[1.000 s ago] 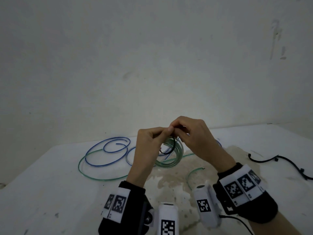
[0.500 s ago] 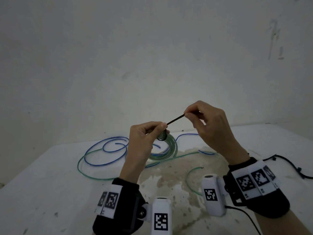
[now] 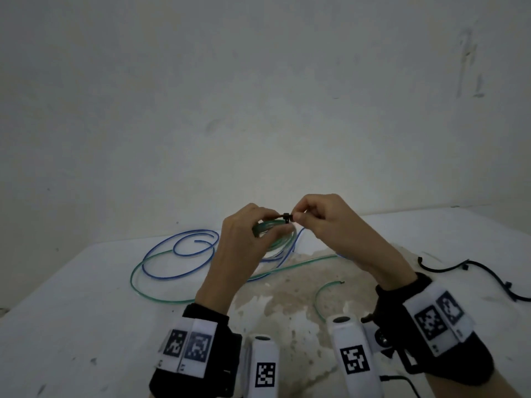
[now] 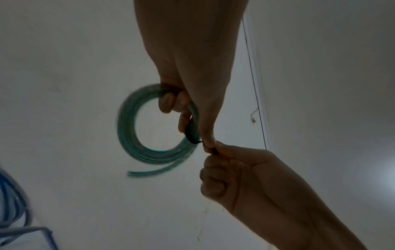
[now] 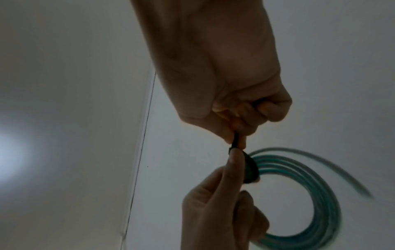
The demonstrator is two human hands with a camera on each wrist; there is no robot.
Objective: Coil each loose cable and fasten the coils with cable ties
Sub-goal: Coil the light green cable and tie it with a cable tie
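Observation:
My left hand (image 3: 253,228) (image 4: 183,104) (image 5: 230,186) grips a green cable coil (image 3: 275,225) (image 4: 136,143) (image 5: 310,186), held above the white table (image 3: 71,311). A black cable tie (image 3: 286,217) (image 4: 193,133) (image 5: 250,169) wraps the coil bundle. My right hand (image 3: 313,216) (image 4: 215,152) (image 5: 237,133) pinches the tie's tail right beside the tie head, close against my left thumb. A loose green cable (image 3: 149,282) and a loose blue cable (image 3: 178,254) lie in wide loops on the table behind and left of my hands.
More black cable ties (image 3: 471,271), linked end to end, lie at the table's right edge. A brownish stain (image 3: 287,291) marks the table centre. A short green cable end (image 3: 324,291) curves near my right wrist. The wall stands directly behind the table.
My right hand had drawn the tie's tail out up and to the right; it has now come back in against the tie head. The tie loop is tight round the coil.

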